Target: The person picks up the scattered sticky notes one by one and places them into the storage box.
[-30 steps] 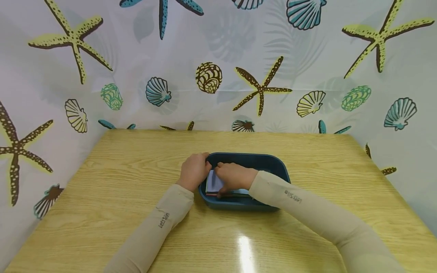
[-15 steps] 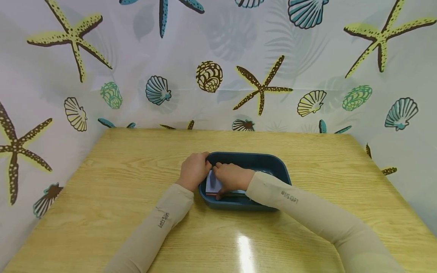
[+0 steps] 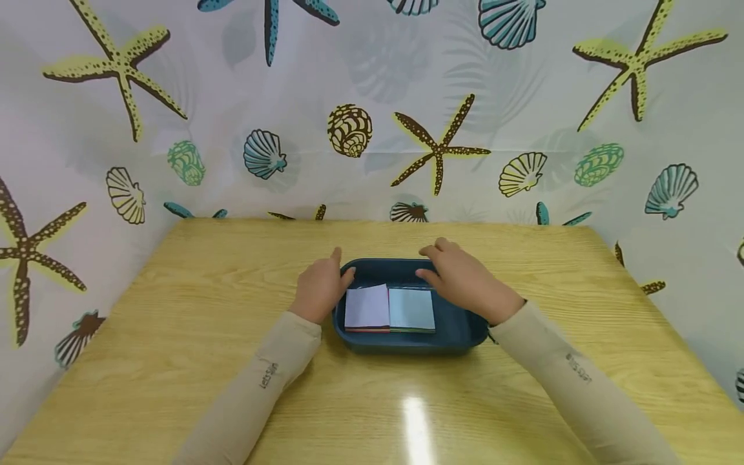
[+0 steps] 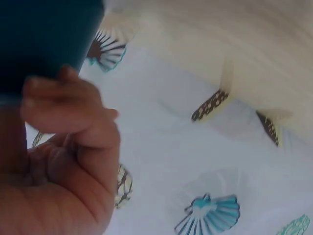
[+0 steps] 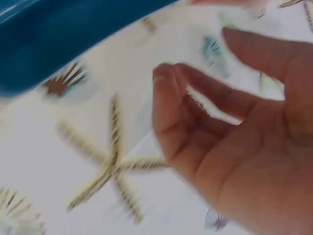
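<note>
A dark blue plastic bin (image 3: 459, 323) stands on the table. Inside it, two square paper pads lie side by side: a lilac pad (image 3: 367, 309) on the left, and a light blue pad (image 3: 411, 310) beside it with coloured edges below. My left hand (image 3: 320, 289) is at the bin's left end, thumb and index finger spread apart near the rim; in the left wrist view its other fingers (image 4: 63, 110) bend close to the bin wall. Over the bin's right back part hovers my right hand (image 3: 465, 281), fingers loosely bent and holding nothing.
A light wood-grain table (image 3: 221, 290) surrounds the bin. Behind it and at both sides hangs a white cloth (image 3: 302, 84) printed with starfish and shells. Light glares on the table (image 3: 417, 426) in front.
My right hand has let go of the pads, risen and moved right, uncovering both. My left hand's index finger has lifted from the rim, and its thumb has spread away.
</note>
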Action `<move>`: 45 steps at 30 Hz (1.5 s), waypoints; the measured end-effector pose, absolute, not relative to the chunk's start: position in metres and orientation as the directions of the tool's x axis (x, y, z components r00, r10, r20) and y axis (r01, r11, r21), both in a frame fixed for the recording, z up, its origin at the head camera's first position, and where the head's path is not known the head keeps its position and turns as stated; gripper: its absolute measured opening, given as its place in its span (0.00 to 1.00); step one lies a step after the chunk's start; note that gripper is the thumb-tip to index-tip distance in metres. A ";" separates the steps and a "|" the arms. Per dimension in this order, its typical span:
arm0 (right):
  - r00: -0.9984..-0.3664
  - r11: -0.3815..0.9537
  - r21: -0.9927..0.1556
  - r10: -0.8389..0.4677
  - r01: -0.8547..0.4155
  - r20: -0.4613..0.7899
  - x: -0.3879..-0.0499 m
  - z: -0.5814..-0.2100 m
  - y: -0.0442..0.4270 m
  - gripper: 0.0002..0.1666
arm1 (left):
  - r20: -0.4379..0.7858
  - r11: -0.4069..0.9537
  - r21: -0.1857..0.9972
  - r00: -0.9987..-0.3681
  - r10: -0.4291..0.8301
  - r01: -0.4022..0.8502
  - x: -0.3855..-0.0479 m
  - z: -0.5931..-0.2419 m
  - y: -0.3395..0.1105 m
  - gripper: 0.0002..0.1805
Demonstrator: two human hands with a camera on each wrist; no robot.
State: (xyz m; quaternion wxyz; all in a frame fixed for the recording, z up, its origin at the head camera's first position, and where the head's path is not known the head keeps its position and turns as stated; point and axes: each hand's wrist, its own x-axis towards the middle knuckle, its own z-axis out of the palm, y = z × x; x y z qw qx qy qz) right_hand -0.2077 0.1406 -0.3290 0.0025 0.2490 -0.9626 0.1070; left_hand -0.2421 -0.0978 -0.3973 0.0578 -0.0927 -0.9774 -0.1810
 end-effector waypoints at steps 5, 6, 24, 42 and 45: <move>-0.947 0.940 -0.128 -0.303 -0.316 0.109 -0.175 -0.352 0.184 0.24 | 0.061 0.932 0.330 -0.988 0.140 0.152 -0.212 -0.388 -0.106 0.36; -0.954 0.946 -0.133 -0.282 -0.294 0.102 -0.169 -0.357 0.189 0.25 | 0.038 0.931 0.333 -0.988 0.147 0.151 -0.205 -0.387 -0.106 0.35; -0.951 0.912 -0.336 -0.144 -0.235 0.274 -0.163 -0.396 0.205 0.20 | 0.069 0.960 0.244 -0.990 0.124 0.138 -0.202 -0.397 -0.083 0.26; -0.964 0.893 -0.405 -0.098 -0.195 0.247 -0.198 -0.404 0.221 0.22 | 0.015 0.954 0.292 -0.998 0.061 0.063 -0.232 -0.401 -0.066 0.28; -0.967 0.894 -0.410 -0.088 -0.182 0.238 -0.203 -0.404 0.223 0.22 | 0.015 0.955 0.287 -0.997 0.070 0.071 -0.237 -0.401 -0.063 0.28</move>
